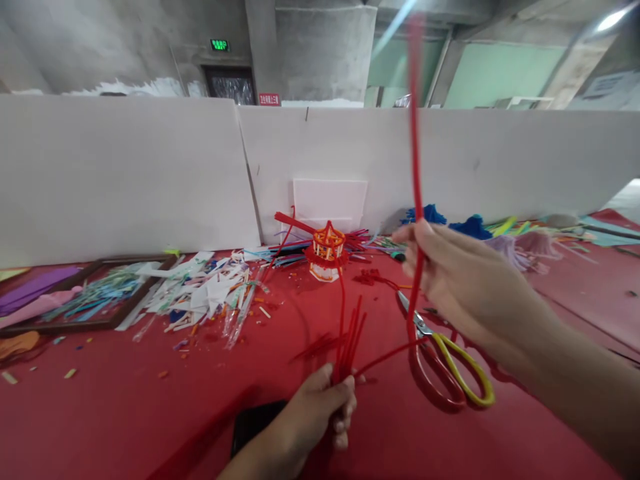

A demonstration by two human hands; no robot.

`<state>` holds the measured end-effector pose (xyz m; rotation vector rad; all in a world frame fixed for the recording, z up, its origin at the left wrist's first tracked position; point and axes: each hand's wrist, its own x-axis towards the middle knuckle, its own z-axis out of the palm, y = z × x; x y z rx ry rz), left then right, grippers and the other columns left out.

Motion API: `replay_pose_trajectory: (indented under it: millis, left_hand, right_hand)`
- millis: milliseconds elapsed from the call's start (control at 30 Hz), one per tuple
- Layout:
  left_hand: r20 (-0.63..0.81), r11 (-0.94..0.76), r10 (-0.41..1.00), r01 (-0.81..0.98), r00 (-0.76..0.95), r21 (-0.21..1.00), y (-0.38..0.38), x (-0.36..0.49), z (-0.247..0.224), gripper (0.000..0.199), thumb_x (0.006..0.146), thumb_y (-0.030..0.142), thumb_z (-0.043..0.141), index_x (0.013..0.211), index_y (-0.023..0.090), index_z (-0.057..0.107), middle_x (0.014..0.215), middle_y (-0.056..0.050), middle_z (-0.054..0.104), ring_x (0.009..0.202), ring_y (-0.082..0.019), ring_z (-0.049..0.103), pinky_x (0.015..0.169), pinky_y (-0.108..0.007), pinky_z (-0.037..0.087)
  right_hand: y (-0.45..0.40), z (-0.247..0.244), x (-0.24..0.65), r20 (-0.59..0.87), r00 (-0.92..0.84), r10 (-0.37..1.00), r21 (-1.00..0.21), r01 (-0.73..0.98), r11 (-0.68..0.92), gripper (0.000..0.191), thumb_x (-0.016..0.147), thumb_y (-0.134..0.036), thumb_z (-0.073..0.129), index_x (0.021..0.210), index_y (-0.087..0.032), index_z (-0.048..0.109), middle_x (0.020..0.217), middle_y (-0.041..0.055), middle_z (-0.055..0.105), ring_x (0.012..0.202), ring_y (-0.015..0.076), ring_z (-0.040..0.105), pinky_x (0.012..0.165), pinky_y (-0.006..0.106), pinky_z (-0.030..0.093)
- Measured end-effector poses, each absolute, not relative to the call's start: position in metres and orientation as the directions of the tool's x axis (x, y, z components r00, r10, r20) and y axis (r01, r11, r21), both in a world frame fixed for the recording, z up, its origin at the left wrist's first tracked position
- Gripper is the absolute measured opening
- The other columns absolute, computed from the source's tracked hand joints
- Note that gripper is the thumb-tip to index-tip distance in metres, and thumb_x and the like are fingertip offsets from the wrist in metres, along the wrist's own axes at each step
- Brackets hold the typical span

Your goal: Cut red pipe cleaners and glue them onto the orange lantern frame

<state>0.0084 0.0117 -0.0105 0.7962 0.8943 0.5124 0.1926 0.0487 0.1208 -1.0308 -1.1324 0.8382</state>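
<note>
My left hand (323, 410), lower middle of the frame, is closed round a bundle of short red strands (356, 333), thumb pressed over the base, free ends fanned upward. My right hand (457, 273), right of centre, pinches a long red strand (415, 153) between thumb and forefinger. That strand runs up to the top of the frame, tip blurred, and hangs below the pinch towards the scissors (424, 327). Another red length runs from there to my left hand; can't tell if it's the same piece.

Handling, my judgement: very light, soft, bendy, springy along its length; hard to break but easy to kink. Not likely slippery. Best hold is a fingertip pinch partway along for the long one, a firm grip at the base for the bundle.

Containers: the brown frame (85, 327) at left has blue and green strips (107, 293) lying inside its border; can't tell if it has a bottom. Clear plastic sleeves (243, 310) lie at the edge of the scrap pile (210, 293), contents unclear. A small red-and-orange lantern-like model (327, 250) stands at centre, openwork sides.
</note>
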Motion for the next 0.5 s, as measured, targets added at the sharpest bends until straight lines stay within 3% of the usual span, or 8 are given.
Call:
replay_pose_trajectory:
  millis: [100,200,267,333,400,500]
  left_hand:
    - [-0.453,0.583,0.72,-0.104,0.526,0.806,0.012,0.008,-0.009,0.051,0.063,0.056,0.071,0.083,0.017,0.046,0.06,0.007,0.046,0.046,-0.004,0.034,0.045,-0.021,0.032]
    - [-0.43,0.55,0.744,-0.104,0.512,0.828,0.009,0.008,-0.008,0.047,0.067,0.055,0.07,0.078,0.015,0.048,0.064,0.004,0.051,0.052,-0.006,0.043,0.053,-0.024,0.039]
    - [-0.401,0.524,0.749,-0.099,0.528,0.846,0.006,0.009,-0.007,0.044,0.07,0.052,0.069,0.077,0.014,0.051,0.069,0.001,0.055,0.061,-0.009,0.052,0.063,-0.025,0.043]
    - [-0.382,0.513,0.729,-0.083,0.567,0.855,0.002,0.01,-0.004,0.041,0.073,0.051,0.066,0.08,0.013,0.052,0.071,-0.001,0.058,0.066,-0.012,0.056,0.067,-0.027,0.045]
    - [-0.44,0.543,0.682,-0.002,0.584,0.84,-0.003,0.01,0.0,0.041,0.078,0.053,0.059,0.09,0.015,0.05,0.068,0.0,0.058,0.059,-0.013,0.056,0.058,-0.027,0.044]
    - [-0.588,0.602,0.62,0.165,0.52,0.781,-0.008,0.009,0.009,0.034,0.085,0.05,0.051,0.098,0.019,0.044,0.062,0.005,0.051,0.04,-0.005,0.038,0.042,-0.02,0.027]
  right_hand:
    - [0.001,0.085,0.192,0.026,0.187,0.982,-0.962,-0.261,0.075,0.034,0.054,-0.046,0.083,0.075,-0.024,0.067,0.056,-0.0042,0.052,0.043,0.0067,0.038,0.04,0.022,0.032]
    - [-0.027,0.041,0.182,-0.258,-0.029,0.966,-0.909,-0.332,-0.253,0.041,0.064,-0.059,0.072,0.07,-0.019,0.065,0.046,-0.0017,0.051,0.038,0.0079,0.042,0.038,0.022,0.028]
    - [-0.035,0.013,0.172,-0.371,-0.152,0.916,-0.861,-0.314,-0.401,0.048,0.064,-0.065,0.069,0.068,-0.018,0.061,0.047,-0.0009,0.054,0.036,0.0073,0.043,0.038,0.022,0.03]
    - [-0.039,-0.008,0.162,-0.382,-0.22,0.898,-0.863,-0.262,-0.432,0.055,0.06,-0.07,0.066,0.072,-0.017,0.058,0.051,-0.0014,0.057,0.034,0.0066,0.043,0.036,0.021,0.032]
    - [-0.039,-0.018,0.156,-0.355,-0.223,0.908,-0.901,-0.176,-0.396,0.055,0.064,-0.071,0.063,0.068,-0.018,0.053,0.051,-0.0035,0.055,0.033,0.0054,0.041,0.034,0.02,0.031]
    - [-0.038,-0.018,0.153,-0.35,-0.189,0.918,-0.928,-0.062,-0.366,0.052,0.066,-0.07,0.062,0.068,-0.02,0.047,0.046,-0.0089,0.046,0.03,0.0041,0.036,0.031,0.018,0.024]
